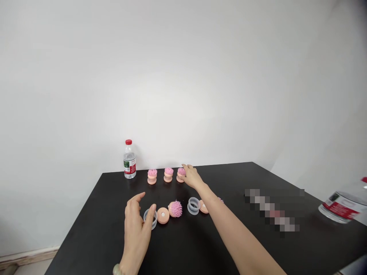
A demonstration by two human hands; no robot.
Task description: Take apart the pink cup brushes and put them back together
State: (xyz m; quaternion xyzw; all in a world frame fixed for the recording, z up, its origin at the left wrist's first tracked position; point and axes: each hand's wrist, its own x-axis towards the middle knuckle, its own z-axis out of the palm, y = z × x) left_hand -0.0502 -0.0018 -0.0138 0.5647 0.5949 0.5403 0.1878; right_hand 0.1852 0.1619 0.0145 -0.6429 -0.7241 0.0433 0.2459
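A: What is at the far left?

B: The black table (94, 229) begins there, with a white wall (183, 76) behind it. At its back, left of the middle of the frame, a bottle (130, 162) with a red cap stands up.

A: And lower down?

B: The left hand (134, 224), at the bottom of the frame, with a pale bracelet (117, 269). Its fingers are spread wide. The thumb hides part of a clear ring (155, 220). It is hard to say if they touch.

A: What comes next?

B: The left brush (151, 177), standing up near the back with pink bristles on top. Lower down is a round peach disc (163, 215) with a white spot, just beside the ring. Above that stands the middle brush (168, 175).

A: Is any brush lying down?

B: Yes, the tipped brush (175, 209), right beside the disc, low in the middle.

A: And the right hand (192, 177)?

B: It reaches to the right brush (179, 175), which stands at the back, mid-frame. Its fingers are at the brush, but nobody can tell if they grip it.

A: What is below that?

B: A second clear ring (194, 211), next to a second peach disc (203, 206). The right arm (235, 229) covers some of the disc, and pink tips (221, 199) peek out past it. Farther right is a blurry patch (271, 212), then a second bottle (342, 206), cut off by the frame's right edge.
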